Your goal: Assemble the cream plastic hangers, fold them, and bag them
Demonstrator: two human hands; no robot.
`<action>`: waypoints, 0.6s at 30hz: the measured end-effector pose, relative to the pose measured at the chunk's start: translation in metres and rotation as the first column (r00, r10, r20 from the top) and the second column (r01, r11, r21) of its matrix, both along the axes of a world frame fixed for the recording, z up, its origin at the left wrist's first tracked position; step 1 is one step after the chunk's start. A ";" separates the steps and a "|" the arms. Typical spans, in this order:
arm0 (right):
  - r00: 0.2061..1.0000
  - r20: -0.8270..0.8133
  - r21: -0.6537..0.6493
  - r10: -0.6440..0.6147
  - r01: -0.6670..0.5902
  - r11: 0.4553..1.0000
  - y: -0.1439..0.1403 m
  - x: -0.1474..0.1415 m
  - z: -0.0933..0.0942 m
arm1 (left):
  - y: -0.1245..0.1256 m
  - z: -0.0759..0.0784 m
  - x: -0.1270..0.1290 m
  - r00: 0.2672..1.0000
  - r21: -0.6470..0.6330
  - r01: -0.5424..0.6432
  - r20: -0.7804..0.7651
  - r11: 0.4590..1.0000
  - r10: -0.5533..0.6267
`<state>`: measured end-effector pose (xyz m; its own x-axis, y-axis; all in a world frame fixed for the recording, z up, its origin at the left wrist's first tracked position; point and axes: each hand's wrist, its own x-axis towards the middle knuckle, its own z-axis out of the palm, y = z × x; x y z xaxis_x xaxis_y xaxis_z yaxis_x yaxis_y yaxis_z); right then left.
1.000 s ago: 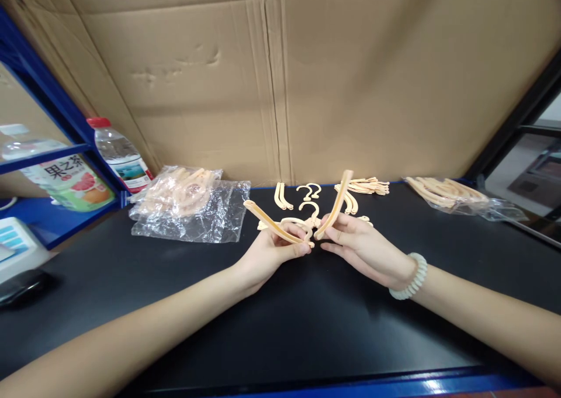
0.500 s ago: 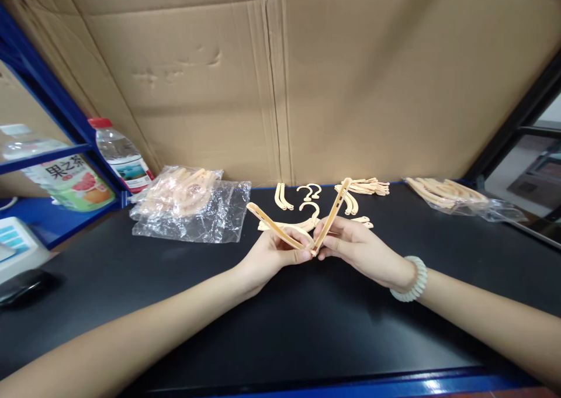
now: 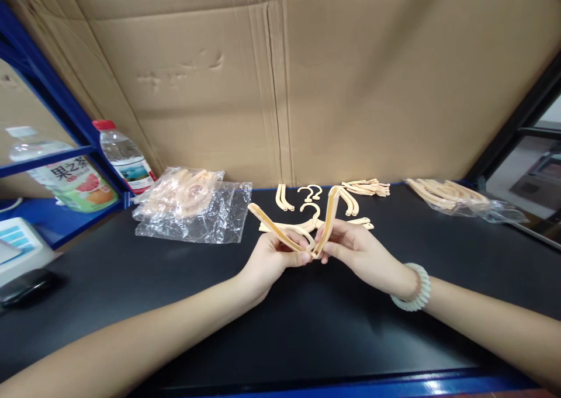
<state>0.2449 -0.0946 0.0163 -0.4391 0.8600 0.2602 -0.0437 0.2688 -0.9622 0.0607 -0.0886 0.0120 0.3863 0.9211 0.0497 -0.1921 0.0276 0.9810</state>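
My left hand point(image 3: 274, 255) is closed on a cream plastic hanger arm point(image 3: 274, 227) that slants up to the left. Pinched in my right hand point(image 3: 357, 249) is a second hanger arm point(image 3: 328, 220), its hollow side facing me. The lower ends of both arms meet between my fingertips, where a curved hook piece point(image 3: 312, 241) partly shows; whether they are joined I cannot tell. Just behind my hands lies a hanger point(image 3: 310, 211) with its hook pointing away. Two loose hooks point(image 3: 309, 193) and pairs of loose hanger arms point(image 3: 284, 197) lie farther back.
Clear bags of hanger parts lie at the left point(image 3: 188, 202) and right point(image 3: 447, 193) of the black table point(image 3: 350, 334). A pile of arms point(image 3: 368, 187) sits at the back by the cardboard wall point(image 3: 394, 82). Bottles point(image 3: 129, 161) stand left, near a black mouse-shaped object point(image 3: 28, 287).
My right hand has turned its hanger arm, so it stands steeper and shows its hollow side. The left hand's arm has hardly moved. The view has shifted slightly.
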 end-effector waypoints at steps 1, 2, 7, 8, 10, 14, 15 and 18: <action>1.000 -0.003 -0.001 -0.007 0.007 1.000 -0.001 -0.001 0.000 | -0.001 0.000 0.001 1.000 -0.004 -0.021 -0.004 1.000 0.021; 1.000 -0.004 0.000 -0.013 0.013 1.000 -0.001 -0.001 -0.001 | -0.002 0.000 0.001 0.999 -0.008 -0.043 -0.009 0.999 0.043; 0.999 0.000 0.027 -0.045 0.045 0.999 -0.002 -0.003 -0.005 | -0.004 -0.002 0.003 0.991 -0.041 -0.130 0.015 0.991 0.131; 0.999 -0.005 0.030 -0.051 0.051 0.998 -0.003 -0.004 -0.006 | -0.004 -0.003 0.004 0.989 -0.050 -0.146 0.021 0.988 0.148; 0.998 -0.018 0.034 -0.062 0.062 0.997 -0.003 -0.005 -0.007 | -0.005 -0.003 0.005 0.984 -0.063 -0.175 0.024 0.983 0.176; 0.995 -0.034 0.041 -0.095 0.097 0.994 -0.006 -0.008 -0.007 | -0.008 -0.003 0.006 0.980 -0.069 -0.194 0.041 0.979 0.197; 0.994 -0.039 0.044 -0.105 0.107 0.993 -0.007 -0.009 -0.007 | -0.008 -0.003 0.007 0.977 -0.069 -0.203 0.048 0.977 0.206; 0.988 -0.049 0.022 -0.144 0.145 0.989 -0.007 -0.011 -0.006 | -0.009 -0.002 0.007 0.971 -0.072 -0.229 0.052 0.971 0.233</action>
